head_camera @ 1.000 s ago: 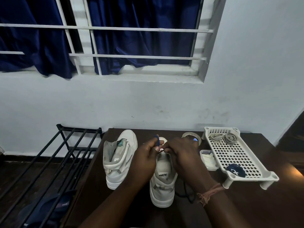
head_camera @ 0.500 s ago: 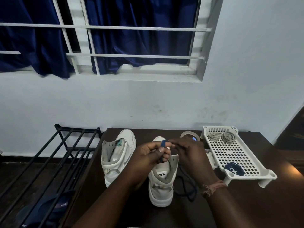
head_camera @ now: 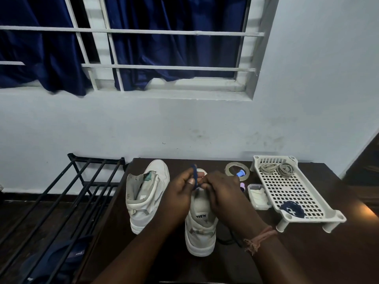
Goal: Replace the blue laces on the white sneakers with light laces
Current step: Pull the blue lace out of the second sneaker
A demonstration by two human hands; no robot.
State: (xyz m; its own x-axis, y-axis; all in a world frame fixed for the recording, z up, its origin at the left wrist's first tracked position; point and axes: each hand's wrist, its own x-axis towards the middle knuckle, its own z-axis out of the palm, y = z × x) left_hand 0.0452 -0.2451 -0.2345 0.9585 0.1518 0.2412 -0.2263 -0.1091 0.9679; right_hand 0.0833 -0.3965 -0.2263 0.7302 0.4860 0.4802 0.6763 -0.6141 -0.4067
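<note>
- Currently the blue lace (head_camera: pixel 194 176) is being drawn out of the right-hand sneaker (head_camera: pixel 202 222), low centre of frame on the bench (head_camera: pixel 307 253).
- Left hand (head_camera: pixel 180 193) fingers pinch the lace; right hand (head_camera: pixel 223 193) fingers curl at the eyelets, grip unclear.
- Next: free the remaining eyelets, then fetch the light laces (head_camera: pixel 276 168) from the tray (head_camera: pixel 328 216), right of frame.
- Since half a second ago, the pinched lace stands higher.

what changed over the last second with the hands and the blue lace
The left hand drew the blue lace up and back from the near sneaker; it now stands higher above the thumb. The right hand stayed close against it at the shoe's front, and both kept their grip. The other sneaker, the white tray and the tape roll did not move.
</note>
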